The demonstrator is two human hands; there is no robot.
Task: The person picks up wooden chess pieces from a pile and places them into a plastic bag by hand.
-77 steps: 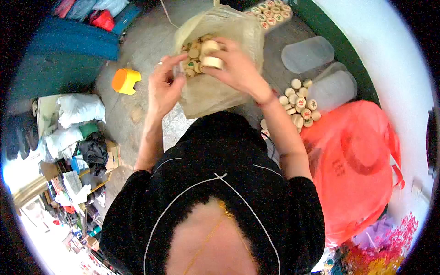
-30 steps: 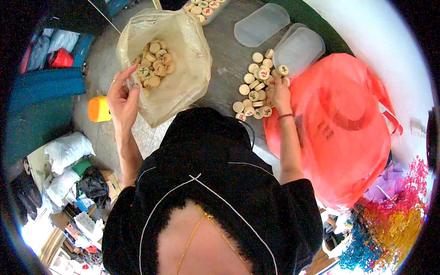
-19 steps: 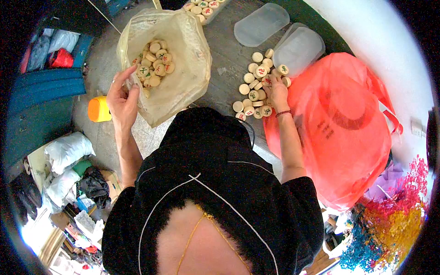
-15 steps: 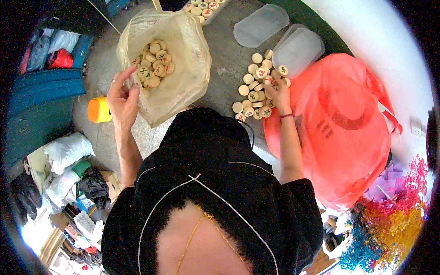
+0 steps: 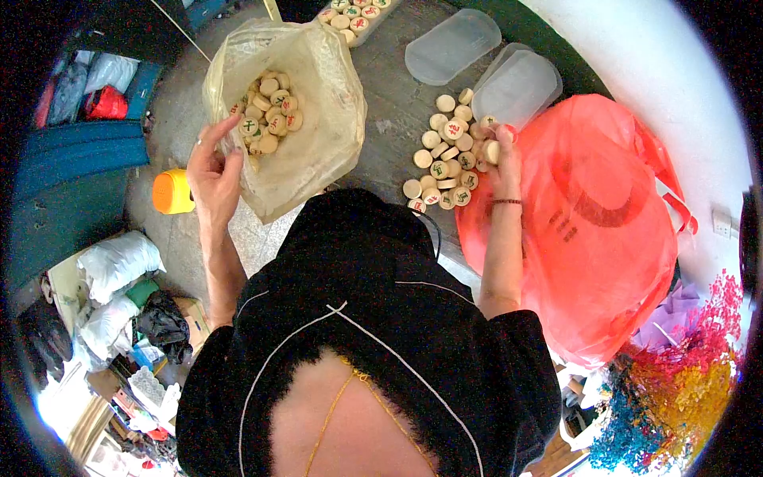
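Observation:
My left hand pinches the near left rim of a yellowish translucent plastic bag. Inside the open bag lies a heap of round wooden Chinese chess pieces with red or green characters. At the right, my right hand is turned partly palm-up with curled fingers around a chess piece; whether it holds more is unclear. Just left of that hand, a loose pile of chess pieces rests on the dark grey table, some face up and some on edge.
A clear plastic box of chess pieces stands at the top. Translucent plastic lids or trays lie right of it. A big red plastic bag borders my right arm. A yellow container sits left of my left hand.
My right hand has shifted slightly right and turned over, lifting a chess piece from the pile's right side. My left hand stays on the bag's rim.

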